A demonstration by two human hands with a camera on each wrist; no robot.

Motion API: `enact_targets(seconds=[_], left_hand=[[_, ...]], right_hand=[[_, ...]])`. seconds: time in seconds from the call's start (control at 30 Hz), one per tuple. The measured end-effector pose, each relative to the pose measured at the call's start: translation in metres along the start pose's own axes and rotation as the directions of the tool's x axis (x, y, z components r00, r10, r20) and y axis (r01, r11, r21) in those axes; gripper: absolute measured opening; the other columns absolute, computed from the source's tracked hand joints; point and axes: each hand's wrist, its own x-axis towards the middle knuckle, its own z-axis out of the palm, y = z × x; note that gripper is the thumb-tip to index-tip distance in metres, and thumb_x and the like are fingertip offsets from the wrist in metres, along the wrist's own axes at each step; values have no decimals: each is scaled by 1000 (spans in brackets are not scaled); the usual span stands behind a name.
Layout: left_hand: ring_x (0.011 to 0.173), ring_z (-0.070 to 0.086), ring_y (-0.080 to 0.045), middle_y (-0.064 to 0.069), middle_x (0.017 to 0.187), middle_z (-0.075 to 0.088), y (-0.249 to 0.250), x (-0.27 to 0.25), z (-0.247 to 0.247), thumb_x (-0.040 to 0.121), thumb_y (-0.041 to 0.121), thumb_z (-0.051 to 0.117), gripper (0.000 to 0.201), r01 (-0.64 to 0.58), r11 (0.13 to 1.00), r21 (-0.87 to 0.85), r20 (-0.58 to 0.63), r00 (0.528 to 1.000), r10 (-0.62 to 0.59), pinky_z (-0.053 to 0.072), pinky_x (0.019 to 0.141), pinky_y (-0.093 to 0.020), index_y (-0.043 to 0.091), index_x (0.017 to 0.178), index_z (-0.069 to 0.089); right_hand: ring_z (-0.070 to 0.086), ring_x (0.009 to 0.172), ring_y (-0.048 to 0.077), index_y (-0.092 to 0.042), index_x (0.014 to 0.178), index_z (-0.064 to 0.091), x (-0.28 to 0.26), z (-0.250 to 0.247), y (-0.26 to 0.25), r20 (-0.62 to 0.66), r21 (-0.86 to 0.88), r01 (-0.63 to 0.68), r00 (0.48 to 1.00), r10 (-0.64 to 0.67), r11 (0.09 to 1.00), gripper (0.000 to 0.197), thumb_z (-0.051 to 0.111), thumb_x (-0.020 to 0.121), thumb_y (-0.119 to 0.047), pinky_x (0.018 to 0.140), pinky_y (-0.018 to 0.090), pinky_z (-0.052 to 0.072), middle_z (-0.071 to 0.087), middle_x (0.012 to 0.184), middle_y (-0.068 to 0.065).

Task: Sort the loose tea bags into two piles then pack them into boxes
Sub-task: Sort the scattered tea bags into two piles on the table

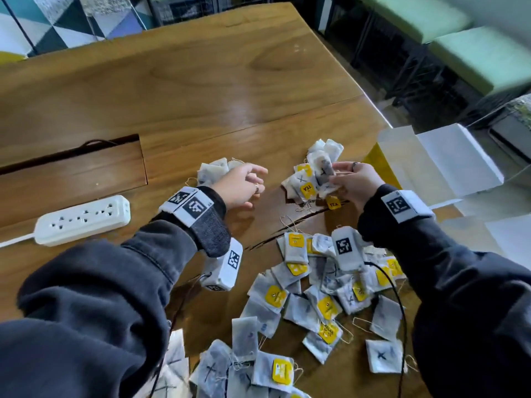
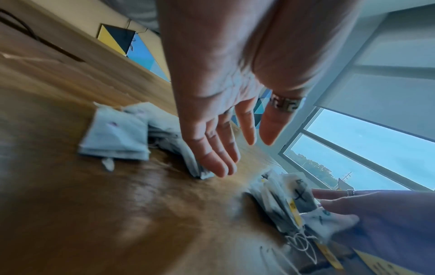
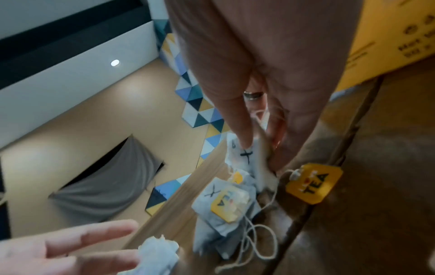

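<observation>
R hand (image 1: 352,180) pinches X-marked tea bag (image 1: 324,168); L hand (image 1: 240,185) loose, empty, over table (image 1: 201,81).

a yellow paper tag (image 3: 314,183) on a string reads "tea". another yellow tag (image 1: 307,189) in the right-hand pile also reads "tea". several tea bags carry a hand-drawn "x", one (image 1: 383,355) lying near the right sleeve. the print on the yellow box (image 3: 386,42) is too blurred to read.

Soft window daylight; wrist views seem motion-blurred
</observation>
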Motion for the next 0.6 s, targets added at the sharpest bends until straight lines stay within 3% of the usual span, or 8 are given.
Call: enact_targets(seconds=[0.07, 0.17, 0.23, 0.33, 0.4, 0.5, 0.53, 0.6], left_hand=[[79, 55, -12, -1, 98, 56, -10, -17, -13, 92, 2, 42, 33, -6, 999, 53, 29, 1000, 5, 48, 70, -26, 19, 119, 50], [86, 59, -15, 0, 104, 58, -33, -43, -31, 92, 10, 50, 26, 3, 994, 108, 50, 999, -8, 48, 74, -28, 24, 114, 51], [86, 60, -15, -1, 106, 59, -51, -61, -42, 92, 12, 51, 24, 20, 989, 147, 63, 998, -30, 48, 73, -27, 26, 112, 51], [86, 60, -14, -1, 105, 61, -79, -85, -59, 94, 12, 47, 22, 46, 975, 219, 84, 994, -66, 47, 70, -25, 31, 105, 53], [90, 60, -15, 1, 105, 62, -96, -102, -69, 94, 6, 44, 30, 42, 958, 284, 105, 992, -75, 45, 70, -21, 34, 100, 53], [103, 58, -14, 6, 106, 62, -115, -130, -78, 86, -3, 50, 42, -9, 916, 401, 185, 980, -72, 46, 86, -22, 37, 99, 54], [104, 57, -12, 10, 106, 60, -119, -141, -80, 84, 0, 55, 42, -18, 906, 423, 223, 971, -85, 46, 90, -23, 38, 102, 54], [103, 55, -3, 17, 108, 57, -126, -161, -79, 80, 14, 67, 42, -40, 879, 475, 298, 947, -118, 46, 87, -20, 38, 112, 53]], right_hand=[[58, 94, 22, 1, 121, 54, -3, 0, 1, -5, -187, 83, 996, -86, 979, 35, 59, 86, 0, 90, 37, 49, 61, 107, 14], [57, 102, 19, -10, 122, 54, -14, -3, 5, -51, -352, 162, 980, -192, 922, 35, 59, 89, -18, 92, 32, 46, 61, 114, 8], [53, 114, 24, -19, 122, 53, -20, -4, 10, -102, -480, 158, 967, -234, 863, 36, 55, 90, -33, 100, 38, 42, 59, 122, 8], [48, 117, 28, -21, 119, 55, -42, 8, 14, -82, -565, 218, 945, -317, 796, 30, 45, 94, -33, 101, 38, 38, 57, 121, 11], [54, 106, 24, -18, 115, 57, -67, 24, 15, 53, -544, 329, 932, -359, 772, 23, 46, 95, -24, 90, 32, 41, 59, 111, 7], [57, 89, 14, -21, 106, 60, -111, 50, 21, 348, -581, 512, 859, -375, 633, 18, 58, 89, -17, 75, 16, 43, 61, 101, -1], [55, 85, 10, -21, 107, 61, -126, 60, 24, 430, -581, 556, 830, -356, 595, 19, 60, 88, -17, 69, 8, 39, 61, 99, -5], [52, 79, 6, -21, 109, 62, -152, 81, 30, 561, -564, 626, 769, -307, 538, 23, 62, 86, -19, 65, 7, 37, 60, 97, -7]])
